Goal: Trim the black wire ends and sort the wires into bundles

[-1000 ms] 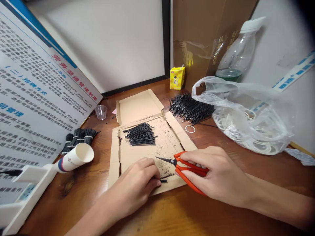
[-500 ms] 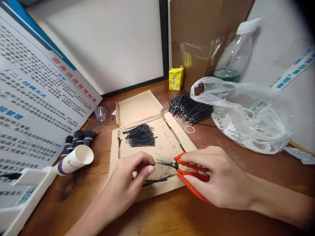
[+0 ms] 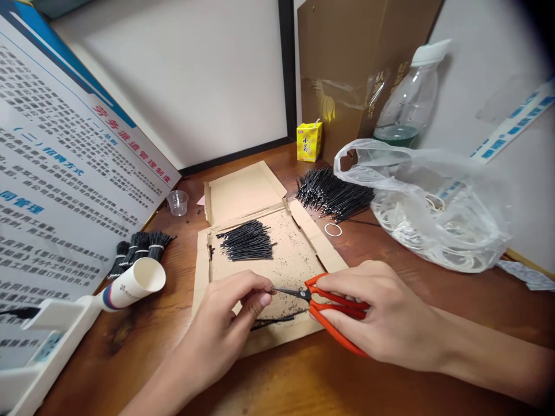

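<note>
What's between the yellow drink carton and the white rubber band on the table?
In the head view: a pile of black wires, with narrow strips of wooden table separating it from the drink carton and the rubber band.

The left hand and the right hand are both bare, with slim fingers and smooth backs. The left thumb ends in a rounded nail. The left forearm and the right forearm are likewise bare, each slender and even in outline to the edge of view.
</note>
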A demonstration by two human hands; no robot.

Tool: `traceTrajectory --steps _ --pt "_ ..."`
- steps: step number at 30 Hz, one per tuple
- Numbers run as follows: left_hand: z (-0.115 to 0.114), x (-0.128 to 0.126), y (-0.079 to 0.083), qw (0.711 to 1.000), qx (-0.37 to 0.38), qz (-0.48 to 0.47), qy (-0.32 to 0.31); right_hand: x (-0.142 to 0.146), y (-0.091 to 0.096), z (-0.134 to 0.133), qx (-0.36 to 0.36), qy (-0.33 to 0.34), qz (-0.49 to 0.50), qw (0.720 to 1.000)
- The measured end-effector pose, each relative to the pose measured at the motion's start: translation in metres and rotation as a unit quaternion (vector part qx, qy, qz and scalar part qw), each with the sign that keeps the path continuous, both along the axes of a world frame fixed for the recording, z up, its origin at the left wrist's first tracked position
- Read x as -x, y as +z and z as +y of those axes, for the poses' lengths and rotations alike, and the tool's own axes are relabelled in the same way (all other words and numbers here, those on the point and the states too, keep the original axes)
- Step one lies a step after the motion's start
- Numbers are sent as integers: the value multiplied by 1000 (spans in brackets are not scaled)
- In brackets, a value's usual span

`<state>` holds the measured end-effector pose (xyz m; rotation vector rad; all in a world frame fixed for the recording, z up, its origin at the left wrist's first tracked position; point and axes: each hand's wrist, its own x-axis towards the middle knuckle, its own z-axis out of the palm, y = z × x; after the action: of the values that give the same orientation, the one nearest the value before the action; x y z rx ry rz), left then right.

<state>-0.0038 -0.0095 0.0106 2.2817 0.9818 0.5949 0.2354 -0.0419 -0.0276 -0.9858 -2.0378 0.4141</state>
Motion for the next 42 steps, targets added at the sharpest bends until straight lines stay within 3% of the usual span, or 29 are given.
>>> traceTrajectory --steps 29,35,39,42 --pt "0 -2 1 1000 -4 9 -4 1 -1 0 2 2 -1 1000" --pt "15 6 -19 988 -133 74 -1 1 -5 0 -18 -31 0 999" --pt "24 12 -32 985 -146 84 34 2 -6 2 -19 -42 1 999" --pt "25 14 -33 984 -153 84 36 2 -6 2 -18 -35 0 999"
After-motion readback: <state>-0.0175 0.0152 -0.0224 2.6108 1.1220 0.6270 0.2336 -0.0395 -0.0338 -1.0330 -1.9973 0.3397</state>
